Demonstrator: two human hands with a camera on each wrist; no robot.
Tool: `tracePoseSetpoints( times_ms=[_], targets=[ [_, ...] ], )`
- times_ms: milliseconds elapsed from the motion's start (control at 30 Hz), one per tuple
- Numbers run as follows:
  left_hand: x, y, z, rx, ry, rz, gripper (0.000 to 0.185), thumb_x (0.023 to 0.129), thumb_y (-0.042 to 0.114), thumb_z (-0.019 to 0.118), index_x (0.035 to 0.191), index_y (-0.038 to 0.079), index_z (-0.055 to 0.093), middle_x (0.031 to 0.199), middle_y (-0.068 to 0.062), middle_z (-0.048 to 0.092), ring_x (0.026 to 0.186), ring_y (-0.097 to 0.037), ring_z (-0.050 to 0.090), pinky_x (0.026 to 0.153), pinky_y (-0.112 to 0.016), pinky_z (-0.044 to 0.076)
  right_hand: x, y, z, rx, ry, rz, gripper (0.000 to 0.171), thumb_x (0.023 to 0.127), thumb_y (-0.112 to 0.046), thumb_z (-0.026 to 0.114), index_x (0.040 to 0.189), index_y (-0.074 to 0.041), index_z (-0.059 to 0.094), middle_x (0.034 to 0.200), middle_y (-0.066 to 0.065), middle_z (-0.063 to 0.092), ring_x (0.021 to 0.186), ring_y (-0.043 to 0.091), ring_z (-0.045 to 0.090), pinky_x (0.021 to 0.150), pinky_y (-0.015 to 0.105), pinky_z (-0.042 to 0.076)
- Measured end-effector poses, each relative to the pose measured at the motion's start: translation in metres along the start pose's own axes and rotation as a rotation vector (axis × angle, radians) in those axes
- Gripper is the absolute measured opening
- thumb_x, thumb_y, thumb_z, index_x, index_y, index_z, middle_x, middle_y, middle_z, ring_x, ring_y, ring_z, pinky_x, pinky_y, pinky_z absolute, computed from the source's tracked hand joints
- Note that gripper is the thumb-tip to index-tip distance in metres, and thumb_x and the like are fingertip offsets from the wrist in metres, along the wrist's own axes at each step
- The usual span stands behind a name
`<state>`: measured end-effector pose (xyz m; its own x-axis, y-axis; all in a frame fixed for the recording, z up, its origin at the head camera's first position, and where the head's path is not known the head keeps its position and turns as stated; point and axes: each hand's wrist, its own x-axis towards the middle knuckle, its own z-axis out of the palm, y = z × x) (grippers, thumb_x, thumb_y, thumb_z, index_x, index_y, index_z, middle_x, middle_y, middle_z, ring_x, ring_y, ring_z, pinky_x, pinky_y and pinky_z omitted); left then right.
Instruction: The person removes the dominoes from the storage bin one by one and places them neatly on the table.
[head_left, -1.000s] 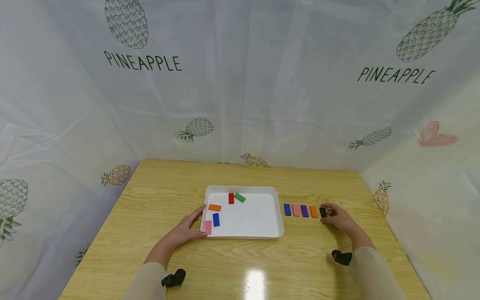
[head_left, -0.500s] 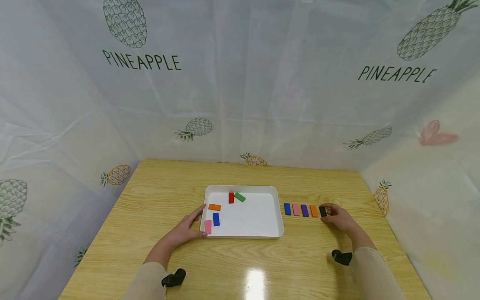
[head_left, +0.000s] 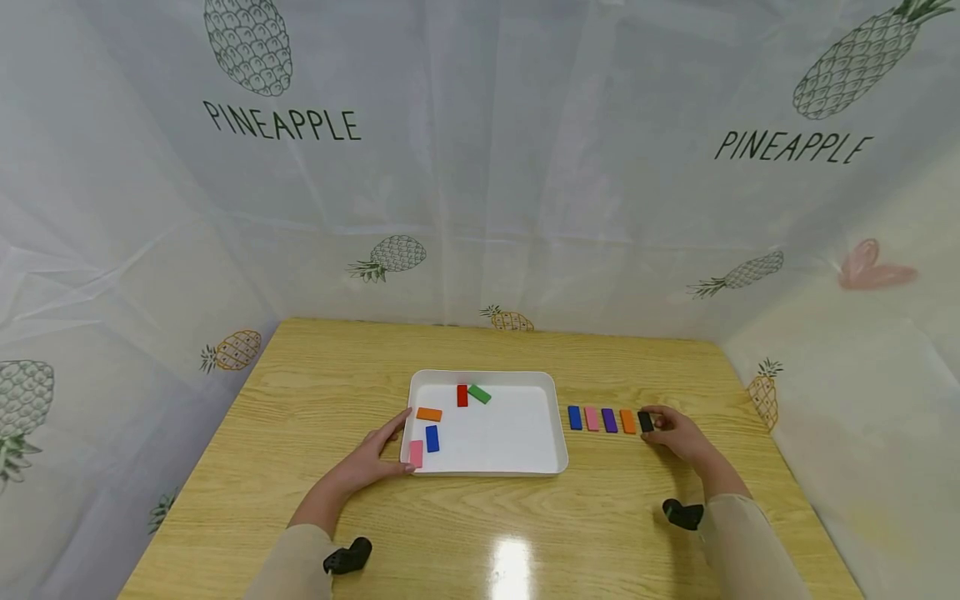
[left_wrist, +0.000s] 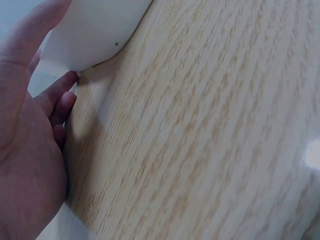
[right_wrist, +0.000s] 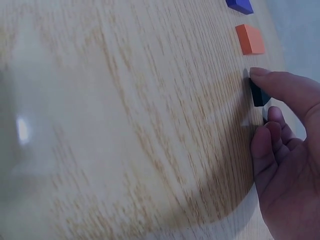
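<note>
Right hand (head_left: 678, 433) pinches the small black rectangular block (head_left: 646, 422), flat on the wooden bench (head_left: 480, 525) at the far end of the coloured row beside the white plastic tray (head_left: 558, 417), apparently aligning it. Left hand (head_left: 371, 458), fingers straight, braces the tray's opposite edge.

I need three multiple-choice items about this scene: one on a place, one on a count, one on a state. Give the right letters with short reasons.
1. Where does the black block lie?
A. in the tray
B. at the right end of the row on the table
C. on the left sleeve

2. How many blocks lie in the white tray?
A. three
B. five
C. seven

3. What does the left hand do?
A. touches the tray's left edge
B. lifts a block
C. lies in the tray

Answers:
1 B, it comes after the orange block.
2 B, five show inside.
3 A, its fingers meet the rim.
</note>
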<state>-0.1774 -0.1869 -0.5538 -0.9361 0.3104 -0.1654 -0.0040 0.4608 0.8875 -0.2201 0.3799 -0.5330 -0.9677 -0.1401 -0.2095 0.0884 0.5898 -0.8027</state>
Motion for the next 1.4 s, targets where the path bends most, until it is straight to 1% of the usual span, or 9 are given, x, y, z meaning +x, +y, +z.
tracePoseSetpoints(
  times_ms=[200, 333, 433, 567, 667, 800, 1000, 1233, 1400],
  targets=[
    [0.0, 0.001, -0.001, 0.012, -0.006, 0.019, 0.095, 0.079, 0.028, 0.083, 0.156, 0.025, 0.027, 0.15, -0.016, 0.035, 0.13, -0.035, 0.035, 0.105, -0.063, 0.025, -0.002, 0.003, 0.001, -0.008, 0.021, -0.004, 0.061, 0.091, -0.012, 0.069, 0.142, 0.005, 0.04, 0.096, 0.011, 0.043, 0.085, 0.023, 0.04, 0.07, 0.032, 0.038],
    [0.0, 0.002, 0.0, -0.013, -0.013, 0.018, 0.095, 0.079, 0.026, 0.083, 0.156, 0.024, 0.027, 0.15, -0.016, 0.034, 0.13, -0.035, 0.034, 0.106, -0.062, 0.023, -0.004, 0.005, 0.003, -0.041, 0.053, -0.014, 0.063, 0.091, -0.013, 0.069, 0.143, 0.005, 0.038, 0.105, 0.016, 0.045, 0.091, 0.026, 0.044, 0.071, 0.032, 0.042],
    [0.0, 0.002, 0.0, -0.022, -0.015, 0.017, 0.096, 0.079, 0.025, 0.083, 0.156, 0.024, 0.027, 0.15, -0.017, 0.033, 0.13, -0.035, 0.034, 0.106, -0.062, 0.023, -0.008, 0.005, 0.006, -0.049, 0.085, -0.012, 0.065, 0.09, -0.013, 0.07, 0.144, 0.005, 0.039, 0.115, 0.022, 0.046, 0.1, 0.033, 0.048, 0.073, 0.034, 0.046],
    [-0.001, 0.001, 0.0, -0.021, -0.014, 0.01, 0.097, 0.078, 0.027, 0.084, 0.156, 0.024, 0.026, 0.151, -0.016, 0.032, 0.131, -0.035, 0.034, 0.106, -0.061, 0.023, -0.013, 0.001, 0.01, -0.053, 0.109, -0.029, 0.064, 0.091, -0.012, 0.069, 0.144, 0.005, 0.038, 0.129, 0.031, 0.043, 0.114, 0.046, 0.048, 0.078, 0.041, 0.051],
    [-0.001, 0.0, 0.0, -0.018, -0.012, 0.016, 0.097, 0.078, 0.028, 0.084, 0.156, 0.023, 0.026, 0.151, -0.016, 0.033, 0.13, -0.034, 0.035, 0.106, -0.061, 0.024, -0.017, -0.004, 0.014, -0.047, 0.131, -0.055, 0.062, 0.092, -0.011, 0.067, 0.145, 0.005, 0.039, 0.134, 0.033, 0.04, 0.116, 0.048, 0.047, 0.079, 0.043, 0.052],
    [0.0, -0.002, 0.0, -0.021, -0.014, 0.022, 0.096, 0.079, 0.028, 0.083, 0.156, 0.024, 0.026, 0.151, -0.016, 0.032, 0.13, -0.035, 0.035, 0.106, -0.062, 0.024, -0.022, -0.017, 0.021, -0.034, 0.176, -0.081, 0.057, 0.093, -0.01, 0.066, 0.143, 0.005, 0.042, 0.133, 0.031, 0.043, 0.108, 0.043, 0.051, 0.074, 0.038, 0.052],
    [0.0, -0.001, 0.0, -0.016, -0.013, 0.011, 0.095, 0.079, 0.029, 0.083, 0.156, 0.028, 0.027, 0.151, -0.015, 0.033, 0.131, -0.034, 0.034, 0.106, -0.063, 0.023, -0.025, -0.04, 0.038, -0.001, 0.194, -0.129, 0.053, 0.092, -0.009, 0.068, 0.14, 0.002, 0.047, 0.128, 0.026, 0.05, 0.102, 0.035, 0.054, 0.07, 0.029, 0.051],
    [0.0, -0.001, 0.0, -0.014, -0.015, 0.009, 0.097, 0.078, 0.029, 0.083, 0.156, 0.027, 0.026, 0.151, -0.014, 0.033, 0.131, -0.034, 0.034, 0.107, -0.061, 0.022, -0.023, -0.07, 0.063, 0.068, 0.169, -0.159, 0.05, 0.091, -0.007, 0.068, 0.138, 0.001, 0.05, 0.127, 0.024, 0.052, 0.102, 0.034, 0.055, 0.076, 0.028, 0.051],
    [0.0, -0.001, 0.0, -0.02, -0.015, 0.009, 0.097, 0.077, 0.029, 0.084, 0.156, 0.029, 0.027, 0.151, -0.013, 0.034, 0.131, -0.034, 0.034, 0.107, -0.062, 0.022, -0.023, -0.094, 0.08, 0.113, 0.161, -0.196, 0.048, 0.09, -0.004, 0.069, 0.134, 0.003, 0.053, 0.122, 0.023, 0.056, 0.101, 0.032, 0.055, 0.08, 0.026, 0.049]
  ],
)
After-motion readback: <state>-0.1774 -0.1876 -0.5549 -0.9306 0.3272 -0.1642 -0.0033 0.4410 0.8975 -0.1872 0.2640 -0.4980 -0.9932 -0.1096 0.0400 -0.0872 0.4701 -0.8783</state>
